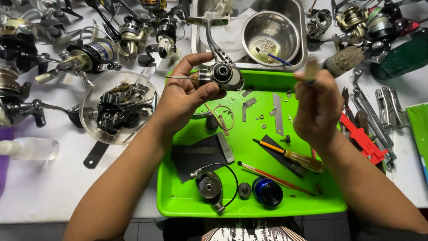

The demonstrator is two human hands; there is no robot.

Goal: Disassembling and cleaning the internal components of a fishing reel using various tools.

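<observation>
The thing in the right hand (317, 109) is a blur, so its kind cannot be told. The left hand (180, 100) covers the back of the fishing reel body (223, 75). The tiny parts in the steel bowl (270, 35) are too small to name. So are the little screws on the green tray (249, 203). The reels (26, 49) at the top left are cut off by the edge. The green bottle (403, 56) on the right is cut off too. Both arms run out at the bottom.

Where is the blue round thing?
The blue spool lies near the front edge of the green tray, below the right hand, beside a small grey cap.
</observation>
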